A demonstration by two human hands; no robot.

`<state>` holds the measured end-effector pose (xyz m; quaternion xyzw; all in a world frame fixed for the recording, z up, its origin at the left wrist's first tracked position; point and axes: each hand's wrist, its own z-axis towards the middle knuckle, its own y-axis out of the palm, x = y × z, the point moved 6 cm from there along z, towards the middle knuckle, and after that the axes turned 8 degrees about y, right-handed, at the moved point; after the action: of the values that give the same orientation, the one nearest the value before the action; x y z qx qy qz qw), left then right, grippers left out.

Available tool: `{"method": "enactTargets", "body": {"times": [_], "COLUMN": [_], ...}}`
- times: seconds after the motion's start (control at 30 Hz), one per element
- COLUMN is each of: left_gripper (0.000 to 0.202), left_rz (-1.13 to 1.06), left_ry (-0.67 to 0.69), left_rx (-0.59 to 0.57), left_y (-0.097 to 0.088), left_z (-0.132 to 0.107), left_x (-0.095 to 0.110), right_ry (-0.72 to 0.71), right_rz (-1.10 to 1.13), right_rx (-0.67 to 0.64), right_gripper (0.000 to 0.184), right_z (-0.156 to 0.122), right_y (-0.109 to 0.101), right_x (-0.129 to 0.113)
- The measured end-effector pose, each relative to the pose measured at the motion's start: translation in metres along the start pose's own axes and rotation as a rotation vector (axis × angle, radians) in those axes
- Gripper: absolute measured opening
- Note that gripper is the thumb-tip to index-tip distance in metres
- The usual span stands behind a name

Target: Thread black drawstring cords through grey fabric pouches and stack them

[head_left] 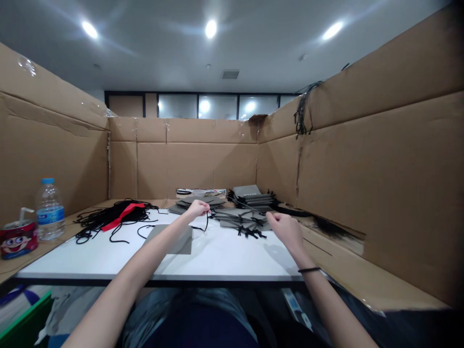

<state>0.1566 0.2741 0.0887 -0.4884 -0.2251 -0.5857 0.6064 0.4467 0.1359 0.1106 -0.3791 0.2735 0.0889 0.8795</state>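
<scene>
Item: black cord (206, 223). I am watching the left hand (197, 209) pinching it above the white table (224, 256), with its loop dangling just beside a flat grey bag (181, 241). Right hand (286, 228): fingers are curling loosely near the bag stack (246, 217); I cannot tell whether they are grasping anything. Spare cords (108, 220) are lying well to the left.

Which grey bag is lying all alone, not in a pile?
The flat grey bag on the white table, close by the left hand. The others sit in piles farther back.
</scene>
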Motion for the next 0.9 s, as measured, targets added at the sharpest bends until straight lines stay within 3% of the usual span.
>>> {"method": "enactTargets", "body": {"times": [0.07, 0.2, 0.4, 0.57, 0.73, 0.9], "left_gripper": [0.014, 0.037, 0.029, 0.035, 0.031, 0.037], "left_rz": [-0.105, -0.263, -0.336, -0.281, -0.214, -0.22], "left_ry": [0.013, 0.023, -0.04, -0.072, -0.056, -0.046], "left_rx": [0.099, 0.225, 0.279, 0.242, 0.133, 0.096], "left_y": [-0.014, -0.045, -0.076, -0.071, -0.061, -0.06], "left_z": [-0.003, -0.021, -0.058, -0.066, -0.067, -0.07], "left_x": [0.007, 0.013, -0.009, -0.021, -0.013, -0.008], "right_ry": [0.006, -0.005, -0.084, -0.133, -0.144, -0.133], "right_rz": [-0.003, 0.001, 0.056, 0.08, 0.063, 0.055], "right_rx": [-0.013, -0.024, -0.027, -0.037, -0.031, -0.034], "right_gripper": [0.043, 0.043, 0.045, 0.046, 0.046, 0.046], "right_z": [0.0, -0.001, -0.005, -0.014, -0.017, -0.016], "right_y": [0.001, 0.003, 0.019, 0.04, 0.047, 0.049], "right_x": [0.0, -0.001, -0.008, -0.015, -0.015, -0.013]}}
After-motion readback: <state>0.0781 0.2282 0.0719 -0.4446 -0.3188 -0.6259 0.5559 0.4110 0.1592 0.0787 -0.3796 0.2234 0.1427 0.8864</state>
